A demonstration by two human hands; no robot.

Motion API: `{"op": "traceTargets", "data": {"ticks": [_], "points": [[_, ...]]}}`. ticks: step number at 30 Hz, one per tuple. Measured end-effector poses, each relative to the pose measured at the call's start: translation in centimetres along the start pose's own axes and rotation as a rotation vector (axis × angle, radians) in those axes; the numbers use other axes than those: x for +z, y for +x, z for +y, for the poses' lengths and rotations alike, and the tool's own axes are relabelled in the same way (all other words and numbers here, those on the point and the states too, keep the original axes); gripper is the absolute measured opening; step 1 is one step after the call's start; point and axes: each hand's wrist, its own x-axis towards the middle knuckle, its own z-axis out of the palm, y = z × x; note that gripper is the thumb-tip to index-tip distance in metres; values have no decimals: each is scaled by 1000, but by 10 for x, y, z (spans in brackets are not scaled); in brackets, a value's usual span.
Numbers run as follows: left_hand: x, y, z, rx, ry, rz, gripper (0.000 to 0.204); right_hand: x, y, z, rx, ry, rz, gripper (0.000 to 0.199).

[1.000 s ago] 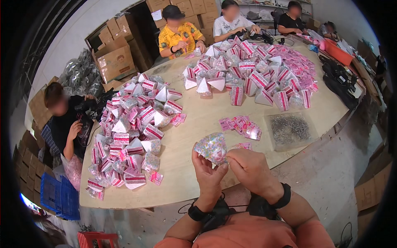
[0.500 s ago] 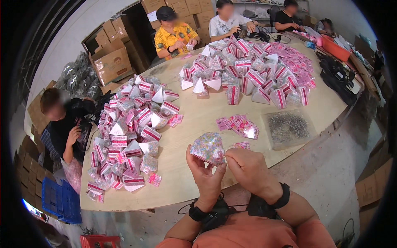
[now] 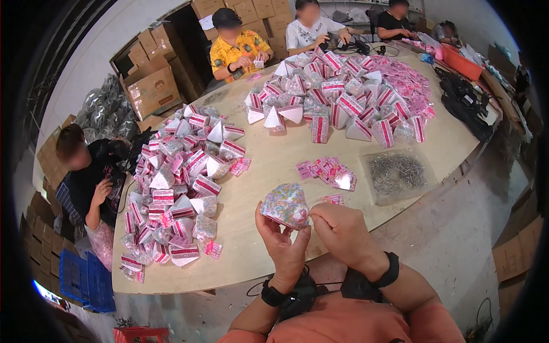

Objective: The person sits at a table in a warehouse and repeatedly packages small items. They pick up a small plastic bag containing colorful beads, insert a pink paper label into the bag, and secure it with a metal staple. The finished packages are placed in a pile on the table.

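Observation:
I hold a small clear bag (image 3: 284, 204) filled with tiny multicoloured pieces up over the near edge of the wooden table (image 3: 274, 166). My left hand (image 3: 282, 244) grips it from below, fingers wrapped around its lower side. My right hand (image 3: 341, 228) pinches the bag's right corner, where a bit of pink shows. A pink card (image 3: 330, 199) lies on the table just behind my right hand. Both wrists wear black bands.
A heap of pink-and-white topped bags (image 3: 177, 183) covers the table's left; a larger heap (image 3: 343, 97) lies far right. Loose pink cards (image 3: 327, 171) and a clear bag of dark small parts (image 3: 397, 174) lie ahead. Several seated people work around the table; cardboard boxes (image 3: 151, 86) stand behind.
Both hands have stayed together on the bag, shifting it slightly lower and turning it a little; the right fingers have closed further onto its corner.

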Motion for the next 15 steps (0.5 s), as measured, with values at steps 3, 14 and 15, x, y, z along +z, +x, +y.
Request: {"op": "traceTargets", "data": {"ticks": [3, 14, 15], "points": [[1, -1, 1, 20, 43, 0, 89, 0, -2, 1, -41, -72, -18, 7], [-4, -4, 0, -17, 245, -27, 86, 5, -1, -3, 242, 99, -78, 26], [-5, -5, -1, -49, 259, -31, 86, 4, 0, -1, 258, 169, -115, 34]]}}
